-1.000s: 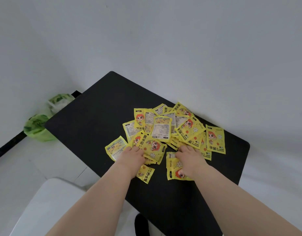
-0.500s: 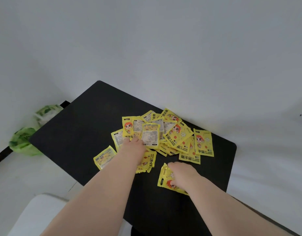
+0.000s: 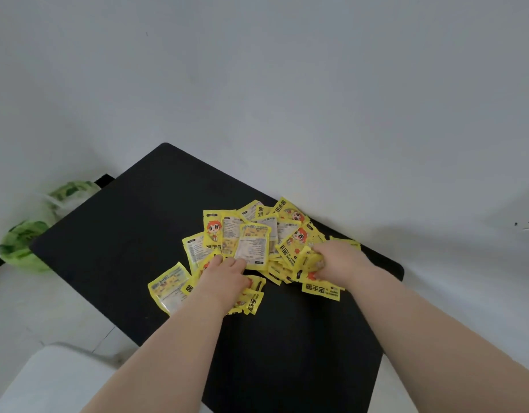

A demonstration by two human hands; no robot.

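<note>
A pile of yellow hand-warmer packets (image 3: 254, 242) with a red-haired cartoon figure lies on a black table (image 3: 123, 234). My left hand (image 3: 224, 277) rests on the packets at the pile's near left, its fingertips touching the edge of a packet that lies back side up. My right hand (image 3: 339, 260) is at the pile's right side, its fingers curled round a crumpled yellow packet (image 3: 312, 260). One packet (image 3: 167, 286) lies apart at the near left. Another packet (image 3: 319, 289) lies flat just below my right hand.
The table stands against a white wall. Green plastic bags (image 3: 22, 242) sit on the floor beyond the table's left edge. A white seat (image 3: 48, 383) shows at the lower left. The table's left half and near part are bare black surface.
My right hand has moved from the lone packet at the table's front up to the right side of the pile, taking that packet along. My left hand stays at the pile's near left.
</note>
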